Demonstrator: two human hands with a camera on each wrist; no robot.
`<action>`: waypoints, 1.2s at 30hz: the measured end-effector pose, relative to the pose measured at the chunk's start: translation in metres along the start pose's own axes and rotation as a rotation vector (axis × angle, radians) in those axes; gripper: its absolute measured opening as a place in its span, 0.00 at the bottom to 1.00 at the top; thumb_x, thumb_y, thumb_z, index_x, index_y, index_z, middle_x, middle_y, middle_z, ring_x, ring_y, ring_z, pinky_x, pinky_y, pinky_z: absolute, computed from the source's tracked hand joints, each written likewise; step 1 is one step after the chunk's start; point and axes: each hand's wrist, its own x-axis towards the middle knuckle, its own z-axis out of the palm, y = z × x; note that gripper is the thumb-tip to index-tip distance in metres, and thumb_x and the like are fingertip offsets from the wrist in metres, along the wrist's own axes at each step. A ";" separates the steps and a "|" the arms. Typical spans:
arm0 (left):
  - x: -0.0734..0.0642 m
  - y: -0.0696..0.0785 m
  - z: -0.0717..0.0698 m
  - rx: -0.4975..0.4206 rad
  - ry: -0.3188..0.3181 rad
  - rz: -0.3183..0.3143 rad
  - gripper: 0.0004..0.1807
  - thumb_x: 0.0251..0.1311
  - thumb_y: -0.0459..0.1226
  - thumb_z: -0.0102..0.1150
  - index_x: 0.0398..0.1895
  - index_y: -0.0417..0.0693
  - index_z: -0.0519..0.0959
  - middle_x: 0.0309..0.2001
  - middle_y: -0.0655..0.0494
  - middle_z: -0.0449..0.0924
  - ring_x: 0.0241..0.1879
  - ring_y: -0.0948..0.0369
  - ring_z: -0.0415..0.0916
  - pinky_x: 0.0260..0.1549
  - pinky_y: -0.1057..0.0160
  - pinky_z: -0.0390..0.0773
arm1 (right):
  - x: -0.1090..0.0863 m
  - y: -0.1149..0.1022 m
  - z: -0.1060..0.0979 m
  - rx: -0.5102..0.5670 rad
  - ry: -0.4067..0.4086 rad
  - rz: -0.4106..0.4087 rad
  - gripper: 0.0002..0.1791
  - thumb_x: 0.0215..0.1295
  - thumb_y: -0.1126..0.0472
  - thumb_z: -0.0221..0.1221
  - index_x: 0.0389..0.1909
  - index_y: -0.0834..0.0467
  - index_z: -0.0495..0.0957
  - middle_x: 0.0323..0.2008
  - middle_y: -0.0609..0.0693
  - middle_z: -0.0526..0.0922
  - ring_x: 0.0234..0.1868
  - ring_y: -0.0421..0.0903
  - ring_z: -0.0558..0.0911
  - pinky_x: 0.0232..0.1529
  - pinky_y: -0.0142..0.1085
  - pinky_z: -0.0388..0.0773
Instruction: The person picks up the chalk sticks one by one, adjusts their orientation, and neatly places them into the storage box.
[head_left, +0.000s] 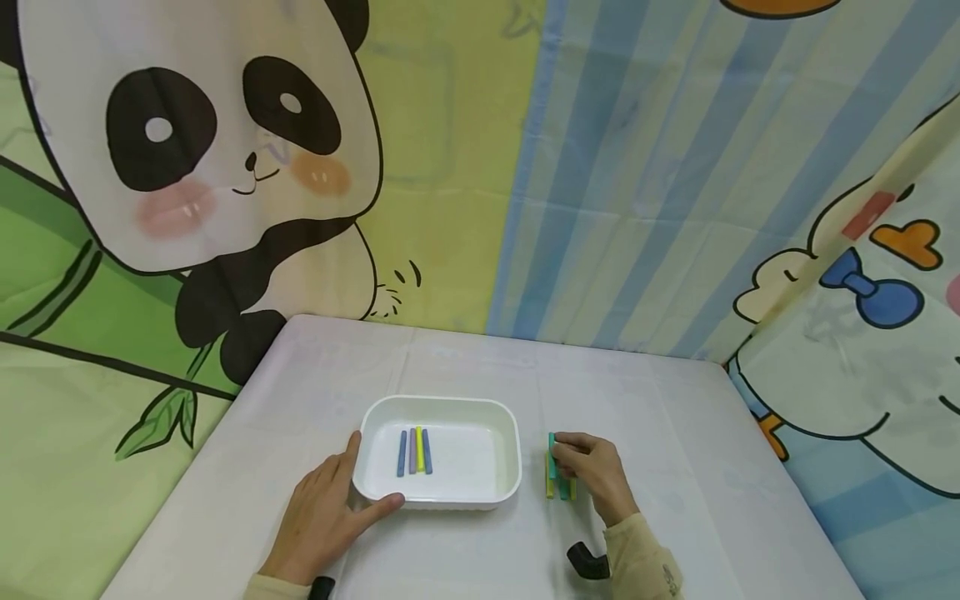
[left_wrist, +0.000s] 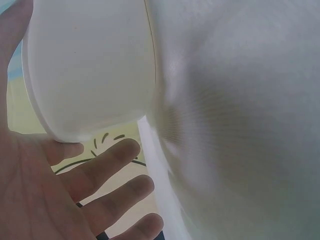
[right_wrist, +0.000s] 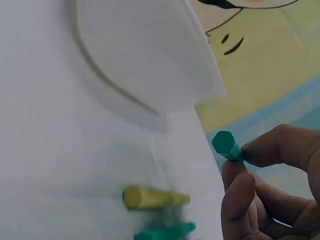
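A slim green chalk-like stick with a faceted end (right_wrist: 223, 142) is pinched narrowly between the thumb and fingers of the right hand (head_left: 597, 473), to the right of a shallow white plastic tray with rounded corners (head_left: 472, 454); how high it is held cannot be told. Because one end is left free, the stick could be twisted or dropped if pressure is eased too soon, and — should it be as brittle as chalk — it could be snapped by too hard a squeeze. Close below the fingers, two yellow faceted sticks (head_left: 550, 491) and a second green stick (head_left: 563, 492) are laid near one another on the white-covered table (head_left: 660, 433), so a neighbour could be brushed and set rolling by a low knuckle. The left hand (head_left: 318, 510) is spread wide, its thumb laid on the near rim of the tray and its index finger against the left end; nothing is clasped by it. Were that corner pressed unevenly, the tray could be tilted or slid, and the two blue sticks (head_left: 402, 454), one purple stick (head_left: 412, 451) and one bright yellow stick (head_left: 420, 450) lined up inside, left of the middle, could be scattered. The tray's raised right wall could also be caught if the held stick were carried across too low.
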 end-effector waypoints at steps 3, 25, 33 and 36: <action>0.000 0.000 -0.001 0.002 0.001 0.001 0.68 0.47 0.78 0.58 0.80 0.41 0.54 0.60 0.39 0.74 0.58 0.42 0.72 0.61 0.37 0.69 | 0.000 -0.010 0.005 0.034 -0.042 -0.028 0.21 0.64 0.58 0.68 0.55 0.64 0.83 0.43 0.55 0.85 0.40 0.50 0.84 0.44 0.44 0.84; -0.001 0.001 0.000 0.013 0.005 0.004 0.68 0.46 0.79 0.56 0.80 0.40 0.54 0.60 0.38 0.74 0.58 0.42 0.72 0.61 0.36 0.68 | -0.001 -0.058 0.066 0.128 -0.218 -0.110 0.21 0.65 0.59 0.67 0.56 0.66 0.81 0.41 0.57 0.85 0.38 0.54 0.84 0.40 0.44 0.84; -0.002 0.002 -0.001 0.005 0.016 0.008 0.67 0.47 0.77 0.58 0.79 0.40 0.55 0.60 0.38 0.74 0.58 0.42 0.72 0.61 0.37 0.68 | 0.001 -0.062 0.086 0.105 -0.242 -0.114 0.19 0.63 0.61 0.68 0.54 0.64 0.82 0.39 0.55 0.87 0.35 0.51 0.84 0.41 0.47 0.84; -0.002 0.002 -0.001 0.008 0.007 0.001 0.67 0.47 0.77 0.58 0.80 0.40 0.55 0.61 0.38 0.74 0.59 0.42 0.72 0.61 0.37 0.68 | 0.002 -0.062 0.094 0.091 -0.239 -0.113 0.19 0.63 0.61 0.68 0.53 0.64 0.83 0.38 0.54 0.87 0.34 0.48 0.84 0.40 0.45 0.85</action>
